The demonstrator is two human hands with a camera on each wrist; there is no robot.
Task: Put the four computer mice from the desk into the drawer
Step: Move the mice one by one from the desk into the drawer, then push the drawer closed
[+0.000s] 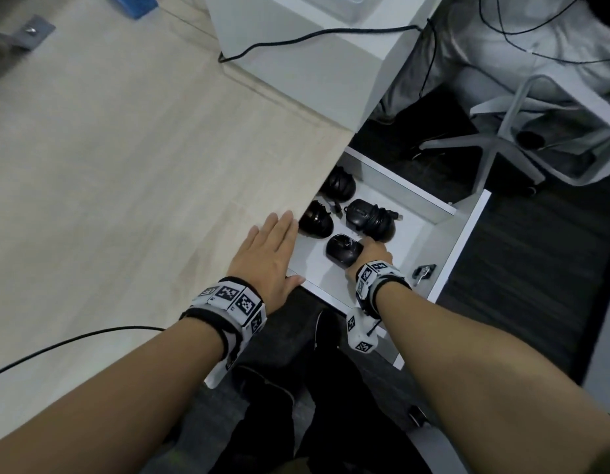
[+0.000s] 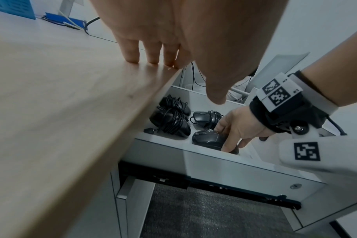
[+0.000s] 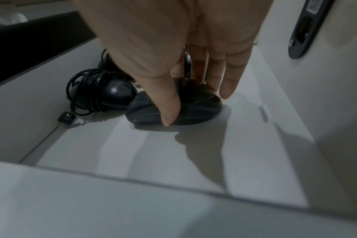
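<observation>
Pinching the fourth black cordless mouse (image 1: 342,254) on the white drawer (image 1: 464,234) floor beside three cord-wrapped black mice (image 1: 368,218), the right hand (image 1: 373,254) nearly completes the task, while the left hand (image 1: 269,254) lies flat, fingers straight, on the light wooden desk (image 1: 125,148).

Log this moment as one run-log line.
left hand: flat on desk | right hand: gripping fourth mouse on drawer floor | mice in drawer: four

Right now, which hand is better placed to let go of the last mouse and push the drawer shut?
Right. The right hand is inside the drawer, gripping the nearest mouse by the front panel. The left hand rests flat on the desk.
</observation>
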